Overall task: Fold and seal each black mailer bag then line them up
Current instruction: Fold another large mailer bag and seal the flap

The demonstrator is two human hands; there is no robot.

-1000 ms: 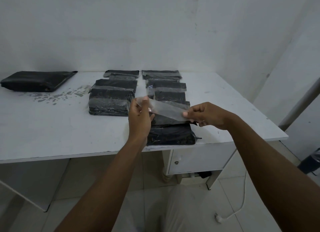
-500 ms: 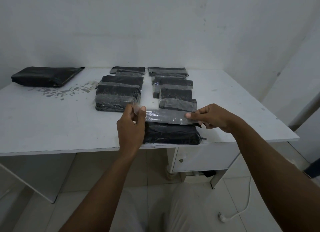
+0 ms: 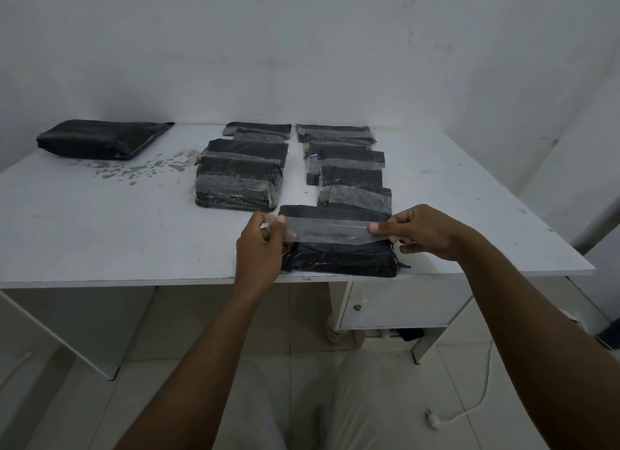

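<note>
Table (image 3: pixel 100 234): white top with worn paint, set against a white wall.

1. Loose bag (image 3: pixel 100 140): black and plump. It lies alone at the far left corner, with no tape visible on it, well apart from the rest.
2. Chipped patch (image 3: pixel 141 169): grey flecks on the top, just right of the loose bag.
3. Left row (image 3: pixel 240 184): several black bags, each banded with clear tape. They run from the wall towards the front, touching or overlapping one another. The exact number cannot be told.
4. Left hand (image 3: pixel 260 248): fingers curled, thumb and forefinger pinching the left end of the tape. That end juts just past the near bag's left edge.
5. Tape (image 3: pixel 328 231): one clear strip, stretched between both hands. It lies crosswise over the top of the near bag, along its folded flap.
6. Near bag (image 3: pixel 339 256): black, folded and bulging. It sits at the front edge of the table, at the foot of the right row.
7. Right row (image 3: pixel 350 177): several taped black bags, parallel to the left row with a narrow gap between them.
8. Right hand (image 3: pixel 426 231): thumb on top and fingers curled beneath, pinching the right end of the tape at the near bag's right edge.
9. Cabinet door (image 3: pixel 396 310): white with a small knob, under the table on the right.
10. Cord (image 3: pixel 469 406): white, with a plug, on the tiled floor at lower right.
</note>
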